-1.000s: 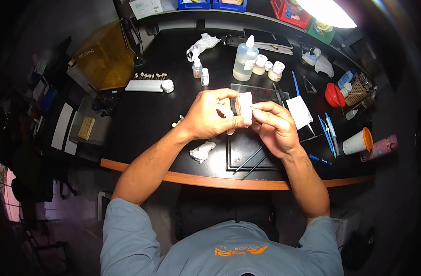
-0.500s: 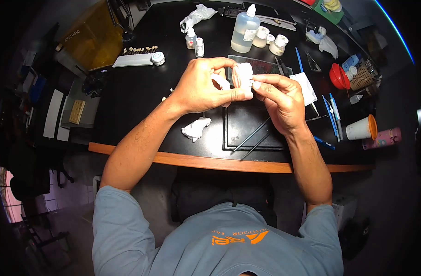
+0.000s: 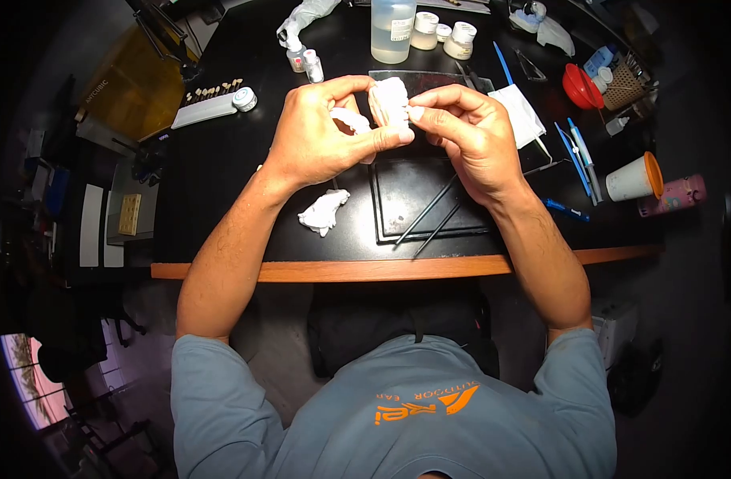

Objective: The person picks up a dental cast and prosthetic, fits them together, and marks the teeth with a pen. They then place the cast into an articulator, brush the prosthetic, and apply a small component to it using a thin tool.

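Mold (image 3: 391,102) sits in curled left hand (image 3: 316,132); right hand (image 3: 475,137), fingertips pinched close, touches its 3 o'clock side.

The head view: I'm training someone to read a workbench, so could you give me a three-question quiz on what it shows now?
1. Multiple choice: the fingertips of the left hand and the right hand come together at which item?
A) a red bowl
B) a white model
C) a clear bottle

2. True or false: the crumpled white piece lies to the left of the black tray.

3. Fill in the blank: the pink container lies beside a white cup whose rim is ____.

Key: 1. B; 2. true; 3. orange
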### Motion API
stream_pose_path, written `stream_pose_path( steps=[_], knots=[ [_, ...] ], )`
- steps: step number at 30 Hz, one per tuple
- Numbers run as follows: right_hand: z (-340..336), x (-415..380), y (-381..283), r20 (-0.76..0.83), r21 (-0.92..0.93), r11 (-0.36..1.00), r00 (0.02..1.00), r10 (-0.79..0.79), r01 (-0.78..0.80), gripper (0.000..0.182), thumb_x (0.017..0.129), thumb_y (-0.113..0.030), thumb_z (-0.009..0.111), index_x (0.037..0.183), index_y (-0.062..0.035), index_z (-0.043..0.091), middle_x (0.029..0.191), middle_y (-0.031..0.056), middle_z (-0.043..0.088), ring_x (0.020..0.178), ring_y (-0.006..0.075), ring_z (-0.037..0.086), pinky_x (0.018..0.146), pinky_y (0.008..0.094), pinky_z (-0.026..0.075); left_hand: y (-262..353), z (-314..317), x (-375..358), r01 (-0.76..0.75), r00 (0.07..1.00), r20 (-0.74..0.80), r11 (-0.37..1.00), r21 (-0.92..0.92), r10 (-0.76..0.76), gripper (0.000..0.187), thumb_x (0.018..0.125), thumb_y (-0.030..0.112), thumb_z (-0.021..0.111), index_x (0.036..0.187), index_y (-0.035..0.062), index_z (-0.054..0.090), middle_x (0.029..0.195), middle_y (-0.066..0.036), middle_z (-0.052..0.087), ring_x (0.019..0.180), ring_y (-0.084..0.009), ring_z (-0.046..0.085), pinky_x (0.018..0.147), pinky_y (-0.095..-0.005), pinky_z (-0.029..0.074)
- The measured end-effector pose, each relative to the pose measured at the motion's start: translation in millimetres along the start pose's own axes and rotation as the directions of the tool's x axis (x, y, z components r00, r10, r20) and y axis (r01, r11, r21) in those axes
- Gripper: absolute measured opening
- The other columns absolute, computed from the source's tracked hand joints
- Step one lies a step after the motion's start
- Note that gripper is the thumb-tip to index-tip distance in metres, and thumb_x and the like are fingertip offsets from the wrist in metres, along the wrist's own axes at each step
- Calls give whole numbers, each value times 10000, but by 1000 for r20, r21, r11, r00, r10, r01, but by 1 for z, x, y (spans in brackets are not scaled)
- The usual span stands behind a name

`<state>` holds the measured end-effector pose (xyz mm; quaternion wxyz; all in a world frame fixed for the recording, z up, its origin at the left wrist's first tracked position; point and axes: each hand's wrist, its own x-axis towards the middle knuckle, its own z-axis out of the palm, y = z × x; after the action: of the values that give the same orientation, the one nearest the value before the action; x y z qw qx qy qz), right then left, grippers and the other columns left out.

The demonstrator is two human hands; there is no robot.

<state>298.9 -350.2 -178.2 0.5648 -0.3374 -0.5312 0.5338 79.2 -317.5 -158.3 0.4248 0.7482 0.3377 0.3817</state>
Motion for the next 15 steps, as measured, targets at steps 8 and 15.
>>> stream_pose_path(
  steps=[8,15],
  knots=[
    [2,-1,-2,3,45,999,1000,14,-14,125,938,-31,785,1057,5,769,968,61,766,843,71,669,750,220,504,-6,2,1,-44,999,-13,999,22,44,608,832,144,934,1287,-137,645,690,-28,653,583,-86,666,506,-226,505],
    [3,-1,-1,-17,36,999,1000,18,-17,147,917,-37,800,1051,-15,746,952,46,760,827,65,669,714,217,494,-6,3,1,-23,1000,-2,1000,5,23,600,825,137,937,1281,-132,653,705,-32,663,591,-83,668,509,-222,505]
  ],
)
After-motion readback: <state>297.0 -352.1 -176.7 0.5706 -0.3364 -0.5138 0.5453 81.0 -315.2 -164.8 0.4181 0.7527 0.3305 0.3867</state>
